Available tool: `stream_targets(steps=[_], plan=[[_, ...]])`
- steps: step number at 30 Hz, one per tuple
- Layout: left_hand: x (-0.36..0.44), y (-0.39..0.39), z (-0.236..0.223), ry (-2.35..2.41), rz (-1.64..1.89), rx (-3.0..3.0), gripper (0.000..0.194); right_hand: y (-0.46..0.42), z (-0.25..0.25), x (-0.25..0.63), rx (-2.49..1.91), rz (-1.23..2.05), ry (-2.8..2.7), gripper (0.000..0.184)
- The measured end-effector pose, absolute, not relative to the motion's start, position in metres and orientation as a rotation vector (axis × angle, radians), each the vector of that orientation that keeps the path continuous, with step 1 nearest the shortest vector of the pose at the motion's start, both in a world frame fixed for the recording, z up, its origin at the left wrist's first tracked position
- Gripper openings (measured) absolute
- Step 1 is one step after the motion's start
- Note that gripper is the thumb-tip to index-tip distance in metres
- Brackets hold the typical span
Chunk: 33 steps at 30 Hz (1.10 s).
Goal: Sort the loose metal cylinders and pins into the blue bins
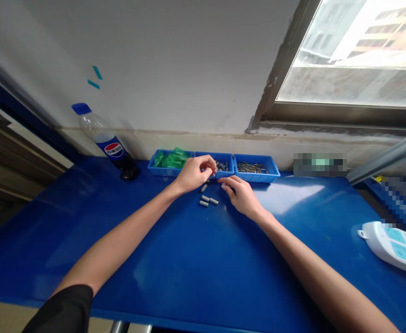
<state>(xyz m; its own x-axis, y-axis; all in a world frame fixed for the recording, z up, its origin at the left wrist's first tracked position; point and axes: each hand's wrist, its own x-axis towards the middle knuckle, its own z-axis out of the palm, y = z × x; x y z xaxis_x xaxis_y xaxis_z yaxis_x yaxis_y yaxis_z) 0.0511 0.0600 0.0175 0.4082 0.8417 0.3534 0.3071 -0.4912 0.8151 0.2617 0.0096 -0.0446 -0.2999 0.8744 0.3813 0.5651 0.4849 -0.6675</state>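
My left hand point(195, 174) hovers at the front of the middle blue bin, its thumb and fingers curled into a pinch. What lies between those fingertips, if anything, is too small to make out. To its right, my right hand point(241, 195) rests low over the table with a small grey metal piece point(223, 186) between thumb and fingers. Several short grey metal pieces point(205, 198) lie loose on the table between and below the hands. More grey pieces fill the middle bin point(224, 174), partly hidden behind my left hand.
Along the wall, a left bin point(168, 172) holds green plastic pieces and a right bin point(258, 177) holds thin metal pins or screws. A cola bottle point(111, 147) stands at the back left of the blue table point(189, 268). A white power strip point(393, 247) lies at right.
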Motion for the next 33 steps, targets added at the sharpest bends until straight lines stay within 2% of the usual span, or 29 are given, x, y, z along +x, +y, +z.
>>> stream_targets(steps=[3,6,15,20,26,33], plan=[[0.048,0.061,0.020,1.001,0.972,2.095,0.018,0.008,-0.034,0.257,-1.081,0.906,-1.744,0.025],[0.046,0.061,0.023,0.977,0.927,2.120,0.020,0.007,-0.025,0.254,-1.008,1.152,-1.420,0.032],[0.040,0.063,0.025,0.997,0.867,2.217,0.020,0.013,-0.023,0.258,-0.976,1.230,-1.091,0.042],[0.040,0.063,0.025,1.001,0.864,2.321,0.020,0.009,-0.013,0.254,-0.865,1.256,-1.093,0.057],[0.041,0.062,0.025,0.991,0.984,2.364,0.034,0.008,-0.011,0.254,-0.892,1.250,-1.147,0.048],[0.042,0.056,0.025,1.019,1.076,2.261,0.032,0.006,-0.011,0.254,-0.934,1.267,-1.191,0.039]])
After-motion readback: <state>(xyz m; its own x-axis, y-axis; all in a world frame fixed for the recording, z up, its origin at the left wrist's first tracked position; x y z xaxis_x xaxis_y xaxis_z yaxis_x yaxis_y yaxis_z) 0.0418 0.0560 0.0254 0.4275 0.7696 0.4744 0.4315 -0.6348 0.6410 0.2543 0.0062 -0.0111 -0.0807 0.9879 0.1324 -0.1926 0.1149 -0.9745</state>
